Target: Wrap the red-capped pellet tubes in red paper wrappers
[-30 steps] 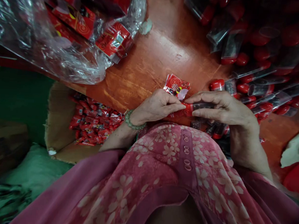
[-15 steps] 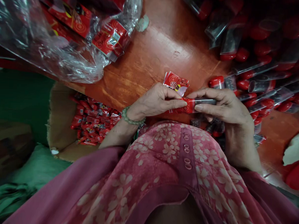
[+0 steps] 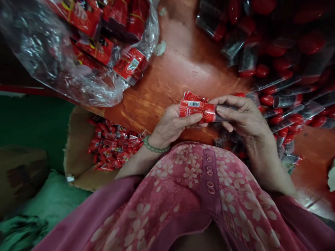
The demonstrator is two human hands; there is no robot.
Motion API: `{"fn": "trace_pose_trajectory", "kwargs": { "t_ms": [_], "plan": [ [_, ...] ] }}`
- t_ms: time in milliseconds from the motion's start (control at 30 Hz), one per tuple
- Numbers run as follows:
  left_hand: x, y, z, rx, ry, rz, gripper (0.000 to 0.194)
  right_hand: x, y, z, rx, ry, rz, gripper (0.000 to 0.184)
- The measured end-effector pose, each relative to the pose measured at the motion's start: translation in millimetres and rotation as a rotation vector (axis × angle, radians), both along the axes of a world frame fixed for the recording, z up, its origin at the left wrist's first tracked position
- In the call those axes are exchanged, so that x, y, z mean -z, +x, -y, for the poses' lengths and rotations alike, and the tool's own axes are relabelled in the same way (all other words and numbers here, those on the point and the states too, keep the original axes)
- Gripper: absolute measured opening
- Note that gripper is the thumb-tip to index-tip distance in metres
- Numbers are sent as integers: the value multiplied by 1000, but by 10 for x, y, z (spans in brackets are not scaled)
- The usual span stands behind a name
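My left hand pinches a red printed card with a barcode, its thumb on top. At its right end the card meets a clear plastic tube and seems to overlap the tube's mouth. My right hand closes around this tube, thumb above and fingers behind. Just beyond the held card lies a small stack of similar red cards. Beside my right hand, clear tubes with red ends lie in a large heap.
A clear plastic bag with bundled red cards lies at the far left of the reddish-brown table. Below the table's left edge stands a cardboard box holding many small red pieces. Green cloth lies at lower left.
The red card has turned so its barcode side faces up. My left hand has shifted slightly down and tilted. The whole view has shifted a little.
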State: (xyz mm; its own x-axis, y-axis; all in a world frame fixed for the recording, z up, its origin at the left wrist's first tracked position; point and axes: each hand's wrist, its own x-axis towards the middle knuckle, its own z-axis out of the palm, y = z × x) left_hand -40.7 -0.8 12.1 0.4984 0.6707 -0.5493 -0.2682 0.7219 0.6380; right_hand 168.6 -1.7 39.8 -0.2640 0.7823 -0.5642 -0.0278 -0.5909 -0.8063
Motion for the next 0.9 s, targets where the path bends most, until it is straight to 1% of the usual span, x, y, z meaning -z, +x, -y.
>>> {"fn": "trace_pose_trajectory", "kwargs": {
  "t_ms": [100,167,333,400,500,600,667,700,800,900],
  "plan": [
    [-13,68,25,-34,-23,-20,50,-10,-12,49,44,28,28,34],
    [-16,83,32,-29,-17,-25,50,-32,-14,80,41,54,64,34],
    [-1,48,33,72,15,-25,49,-58,-33,121,41,73,62,34],
    [20,35,47,75,18,-6,51,-44,-61,144,66,91,73,36],
    [35,50,104,-16,-26,53,52,-14,-118,201,110,178,102,40],
    [-12,110,178,-208,-70,99,45,9,-178,256,181,300,97,38],
    [-66,166,208,-326,-55,122,37,16,-222,278,234,348,101,34],
    [-92,196,213,-362,-47,128,34,17,-247,284,252,363,108,32],
    [-143,284,195,-397,-60,130,29,29,-344,284,281,457,166,27],
    [-152,354,158,-448,-71,145,26,76,-454,266,304,676,308,22]
  ]
}}
